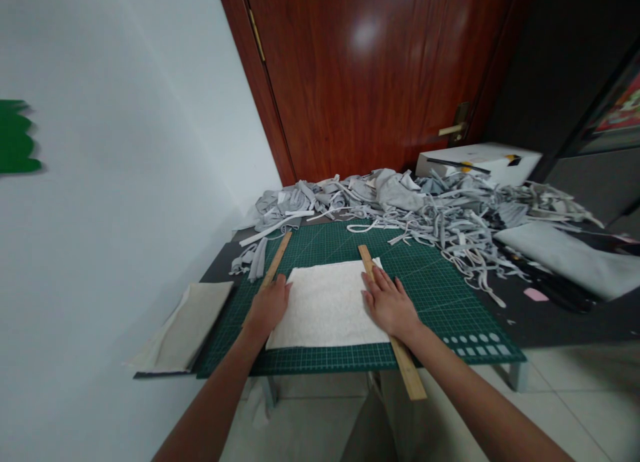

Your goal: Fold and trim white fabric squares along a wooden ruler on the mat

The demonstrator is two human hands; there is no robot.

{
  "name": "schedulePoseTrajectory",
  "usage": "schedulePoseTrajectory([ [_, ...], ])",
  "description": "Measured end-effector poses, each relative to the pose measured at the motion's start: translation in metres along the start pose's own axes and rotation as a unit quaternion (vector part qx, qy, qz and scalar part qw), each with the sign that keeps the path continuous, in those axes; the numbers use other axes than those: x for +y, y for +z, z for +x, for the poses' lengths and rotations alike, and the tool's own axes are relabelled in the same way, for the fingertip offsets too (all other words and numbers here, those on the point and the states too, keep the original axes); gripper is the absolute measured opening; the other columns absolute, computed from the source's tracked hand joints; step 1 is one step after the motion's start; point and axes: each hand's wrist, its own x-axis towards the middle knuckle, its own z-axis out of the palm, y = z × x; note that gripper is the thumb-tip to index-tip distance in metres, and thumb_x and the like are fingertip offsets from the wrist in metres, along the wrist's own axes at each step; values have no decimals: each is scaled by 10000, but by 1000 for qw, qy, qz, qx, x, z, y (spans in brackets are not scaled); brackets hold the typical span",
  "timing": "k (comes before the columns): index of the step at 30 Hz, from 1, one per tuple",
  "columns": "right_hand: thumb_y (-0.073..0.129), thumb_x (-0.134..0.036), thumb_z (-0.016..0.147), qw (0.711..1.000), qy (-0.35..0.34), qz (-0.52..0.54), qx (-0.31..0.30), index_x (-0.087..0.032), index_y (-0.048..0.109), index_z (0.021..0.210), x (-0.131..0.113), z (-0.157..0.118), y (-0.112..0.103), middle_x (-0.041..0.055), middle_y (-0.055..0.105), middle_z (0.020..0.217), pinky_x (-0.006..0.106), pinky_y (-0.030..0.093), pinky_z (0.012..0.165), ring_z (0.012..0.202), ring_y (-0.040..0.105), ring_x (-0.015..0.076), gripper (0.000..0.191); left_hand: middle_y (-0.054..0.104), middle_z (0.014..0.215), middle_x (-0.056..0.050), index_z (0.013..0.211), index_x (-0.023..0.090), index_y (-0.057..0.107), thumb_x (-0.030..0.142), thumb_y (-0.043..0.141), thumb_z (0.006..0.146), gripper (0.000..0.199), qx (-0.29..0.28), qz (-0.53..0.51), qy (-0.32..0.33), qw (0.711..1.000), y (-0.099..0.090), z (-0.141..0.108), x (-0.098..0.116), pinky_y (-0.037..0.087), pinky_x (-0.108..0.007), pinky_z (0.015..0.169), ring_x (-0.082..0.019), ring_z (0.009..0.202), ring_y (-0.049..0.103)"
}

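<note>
A rectangle of off-white cloth [327, 305] lies flat on a green cutting mat [417, 262]. Along its left side, my left hand [270, 307] closes over a wooden ruler [279, 257], fingers bent and thumb by the cloth's edge. The hand hides the middle of that ruler. My right hand [393, 305] rests flat with fingers spread, pressing on the cloth's right side and a second wooden ruler [407, 369]. This ruler runs along the cloth's right edge, and its near end sticks out past the mat's front edge.
Grey and white fabric scraps [400, 192] are heaped along the back and right. Folded beige cloth [197, 322] lies at the table's left edge, beside the wall. A white box [480, 161] stands behind the heap, before a wooden door [370, 82]. Grey cloth [570, 252] lies at right.
</note>
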Motion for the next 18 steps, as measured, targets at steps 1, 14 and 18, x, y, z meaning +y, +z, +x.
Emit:
schedulePoseTrajectory([
  [1, 258, -364, 950, 1000, 0, 0, -2, -196, 308, 1439, 0, 0, 0, 97, 221, 1527, 475, 209, 1095, 1391, 214, 234, 519, 632, 989, -128, 1073, 162, 506, 358, 267, 965, 327, 6, 3, 7, 1000, -2, -1, 1, 508, -360, 729, -258, 900, 640],
  [14, 260, -357, 948, 1000, -4, 5, -5, -194, 309, 1439, 0, 0, -2, 109, 228, 1523, 484, 212, 1090, 1390, 219, 241, 519, 324, 1476, -151, 1385, 88, 364, 429, 326, 939, 563, 67, -94, 183, 976, 5, -20, 100, 301, -465, 1080, -281, 1374, 255],
  [18, 262, -364, 949, 1000, -4, 3, -3, -197, 313, 1437, 0, 0, -2, 114, 233, 1521, 475, 188, 1098, 1392, 213, 237, 518, 282, 1491, -142, 1414, 101, 322, 496, 280, 937, 620, 63, -44, 123, 989, 20, -31, 85, 274, -522, 1074, -293, 1373, 257],
])
